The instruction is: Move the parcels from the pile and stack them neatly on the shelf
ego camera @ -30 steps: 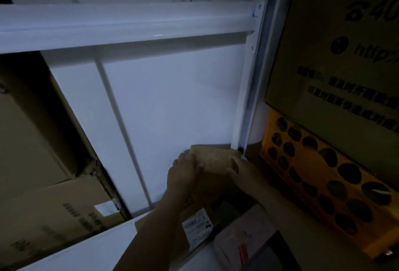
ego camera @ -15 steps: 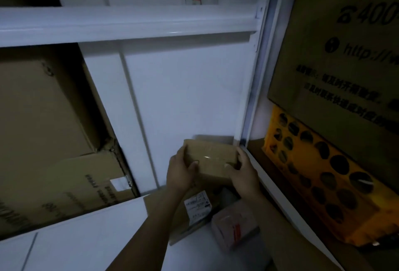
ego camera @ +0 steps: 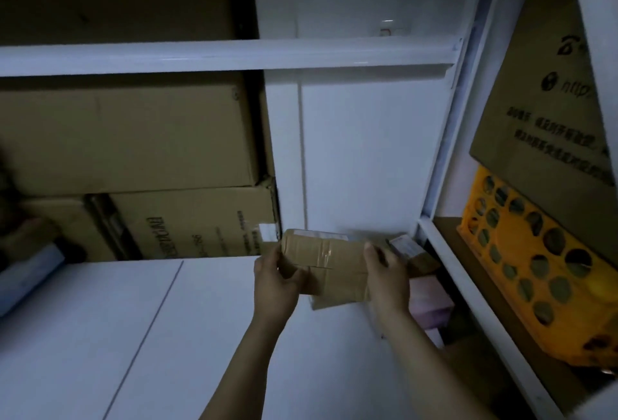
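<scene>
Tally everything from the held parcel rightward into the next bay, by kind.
Small brown cardboard parcels: 2, the taped held parcel and the white-labelled parcel right of it
Pale pink bagged parcel: 1
Yellow perforated plastic crate: 1
Large printed brown cardboard carton over the crate: 1
Total: 5
Anything under the held parcel is hidden.

We see the person only as two bare hands and two bare forearms, all in dim light. The left hand [ego camera: 275, 285] is uncovered from fingertips to wrist, and the left forearm [ego camera: 240, 369] below it is slim, smooth in outline and unsleeved as far as the bottom edge of the view. The right hand [ego camera: 389, 280] is just as bare, with a broad back and rounded knuckles. The right forearm [ego camera: 434, 369] is likewise unsleeved down to the frame edge. We cannot make out nails or finer marks.
</scene>
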